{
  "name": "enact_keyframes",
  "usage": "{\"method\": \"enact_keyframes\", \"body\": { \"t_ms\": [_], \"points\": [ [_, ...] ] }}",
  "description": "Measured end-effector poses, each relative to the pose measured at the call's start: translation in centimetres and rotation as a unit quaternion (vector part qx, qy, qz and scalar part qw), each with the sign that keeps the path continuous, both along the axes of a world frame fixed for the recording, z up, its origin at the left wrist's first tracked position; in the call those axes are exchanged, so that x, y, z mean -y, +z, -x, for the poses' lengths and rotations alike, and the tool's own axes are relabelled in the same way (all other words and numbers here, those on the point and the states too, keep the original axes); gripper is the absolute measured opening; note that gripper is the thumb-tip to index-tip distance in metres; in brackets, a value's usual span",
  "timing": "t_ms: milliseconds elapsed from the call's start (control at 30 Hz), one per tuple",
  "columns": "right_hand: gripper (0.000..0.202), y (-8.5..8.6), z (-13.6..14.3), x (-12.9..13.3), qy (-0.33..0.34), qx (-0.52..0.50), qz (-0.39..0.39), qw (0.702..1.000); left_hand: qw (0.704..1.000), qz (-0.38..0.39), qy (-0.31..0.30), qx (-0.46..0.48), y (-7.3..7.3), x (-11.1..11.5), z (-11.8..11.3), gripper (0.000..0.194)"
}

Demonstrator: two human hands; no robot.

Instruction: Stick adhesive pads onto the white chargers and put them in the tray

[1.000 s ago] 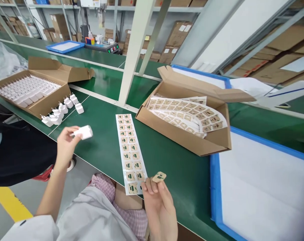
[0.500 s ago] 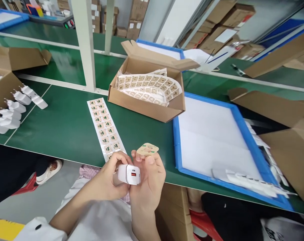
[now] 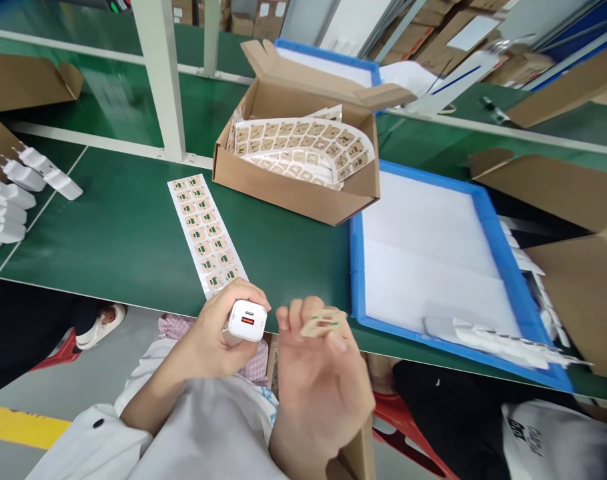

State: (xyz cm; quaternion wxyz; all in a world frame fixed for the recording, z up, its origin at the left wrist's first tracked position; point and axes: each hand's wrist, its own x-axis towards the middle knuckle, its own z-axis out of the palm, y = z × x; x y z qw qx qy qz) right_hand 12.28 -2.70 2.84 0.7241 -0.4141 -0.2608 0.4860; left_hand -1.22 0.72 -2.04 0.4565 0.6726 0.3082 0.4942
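Fingers of my left hand [image 3: 226, 333] wrap round a white USB charger [image 3: 247, 321], whose port face with a red slot points up at me. To its right, my right hand [image 3: 326, 373] is raised with the palm toward me and slightly blurred. Between its thumb and fingers it pinches a small beige sticker [image 3: 324, 323] with green marks. A white sheet of stickers [image 3: 204, 233] in two columns lies on the green table [image 3: 288, 257], just beyond my left hand.
An open cardboard box [image 3: 293, 190] holds more sticker sheets [image 3: 303, 143]. Right of it lies a blue-rimmed white tray [image 3: 433, 250] with several white pieces at its near end. White chargers [image 3: 21, 175] stand in a row at far left. People sit on both sides.
My hands have moved apart: the right one, with the sticker, went right and away from the charger. The charger has turned so its ports face me more. The view has tilted down slightly.
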Motion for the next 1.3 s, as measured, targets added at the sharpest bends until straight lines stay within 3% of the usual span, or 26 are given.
{"method": "enact_keyframes", "body": {
  "t_ms": [200, 267, 367, 433, 567, 667, 1300],
  "points": [
    [0.034, 0.7, 1.7, 1.2, 0.092, 0.046, -0.067, 0.992, 0.992, -0.075, 0.031, -0.098, -1.6, -0.2, -0.7, 0.038],
    [0.030, 0.0, 1.9, 0.0, 0.048, 0.079, -0.056, 0.994, 0.991, -0.082, 0.021, -0.106, -1.9, 0.0, -0.9, 0.036],
    [0.026, -1.2, 1.0, -2.1, -0.100, 0.095, -0.045, 0.989, 0.993, -0.071, 0.036, -0.090, -1.9, 0.3, -0.9, 0.044],
    [0.028, -1.6, 0.2, -2.5, -0.126, 0.077, -0.027, 0.989, 0.995, -0.061, 0.048, -0.061, -1.5, 0.3, -0.7, 0.048],
    [0.031, -1.6, 0.2, -0.2, -0.006, 0.052, 0.028, 0.998, 0.999, -0.042, 0.009, -0.008, -0.6, 0.3, -0.1, 0.036],
    [0.033, -1.5, 1.2, 1.4, 0.049, 0.018, 0.051, 0.997, 0.999, -0.037, -0.008, 0.003, -0.3, 0.4, 0.2, 0.044],
    [0.031, -1.6, 2.6, 1.9, 0.050, 0.006, 0.052, 0.997, 0.997, -0.057, 0.030, 0.029, 0.4, 1.3, -0.5, 0.048]
  ]
}}
